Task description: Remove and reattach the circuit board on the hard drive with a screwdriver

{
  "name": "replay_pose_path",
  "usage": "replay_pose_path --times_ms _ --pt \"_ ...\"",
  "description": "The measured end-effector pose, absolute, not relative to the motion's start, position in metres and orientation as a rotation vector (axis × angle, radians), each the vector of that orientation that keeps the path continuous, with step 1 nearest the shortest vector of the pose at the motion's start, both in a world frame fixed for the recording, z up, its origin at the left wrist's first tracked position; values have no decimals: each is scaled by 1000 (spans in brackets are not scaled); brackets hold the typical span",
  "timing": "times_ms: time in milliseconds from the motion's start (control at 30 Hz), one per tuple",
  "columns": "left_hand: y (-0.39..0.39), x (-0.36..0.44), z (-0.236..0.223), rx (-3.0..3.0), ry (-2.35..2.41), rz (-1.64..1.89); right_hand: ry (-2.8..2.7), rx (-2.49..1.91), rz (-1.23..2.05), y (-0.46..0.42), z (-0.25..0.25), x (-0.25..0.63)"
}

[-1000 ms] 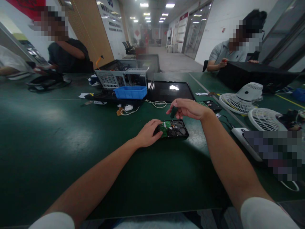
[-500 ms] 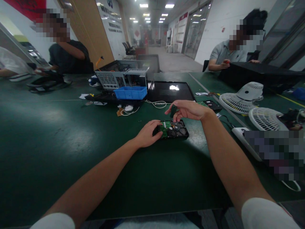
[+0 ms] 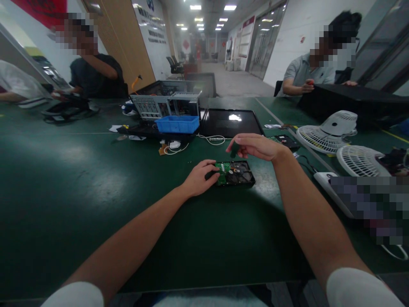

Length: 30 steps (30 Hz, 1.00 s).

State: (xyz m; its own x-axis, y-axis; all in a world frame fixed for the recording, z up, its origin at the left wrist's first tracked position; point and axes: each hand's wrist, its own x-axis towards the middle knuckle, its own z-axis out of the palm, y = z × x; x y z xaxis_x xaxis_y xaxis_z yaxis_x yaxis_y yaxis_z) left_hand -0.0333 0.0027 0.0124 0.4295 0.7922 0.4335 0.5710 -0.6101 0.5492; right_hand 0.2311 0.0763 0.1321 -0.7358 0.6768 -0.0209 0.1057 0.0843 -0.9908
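Note:
A hard drive point(image 3: 241, 172) lies flat on the green table, its green circuit board toward the left and its dark metal body toward the right. My left hand point(image 3: 202, 177) grips its left end, with thumb and fingers on either side. Just above the drive's far edge, my right hand point(image 3: 252, 146) is closed on a screwdriver point(image 3: 234, 149). Only its short dark green handle shows; I cannot make out the shaft or tip. A gap shows between the right fingers and the drive.
Beyond the drive stand a blue bin point(image 3: 177, 124), an open computer case point(image 3: 150, 106) and a black panel point(image 3: 231, 121). White cables point(image 3: 175, 149) lie nearer. At right are another drive point(image 3: 286, 141), white fan parts point(image 3: 322, 136) and a power strip point(image 3: 332, 192). Co-workers sit across the table.
My right hand has lifted slightly away from the drive with the screwdriver in it. The left hand keeps its hold on the drive. The whole view has shifted a little.

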Motion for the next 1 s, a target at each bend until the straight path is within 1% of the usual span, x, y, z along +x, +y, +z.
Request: replay_pose_path --times_ms 567,667,833,1000 --pt "4 -32 9 2374 1132 1012 -1866 -665 2023 80 125 231" --pt "3 -32 9 2372 1128 1017 -1924 -687 1987 79 127 230" --pt "4 -33 11 2353 1134 990 -1999 -782 1790 80 131 230" --pt "8 -33 11 2341 1142 977 -1958 -760 1794 83 130 235"
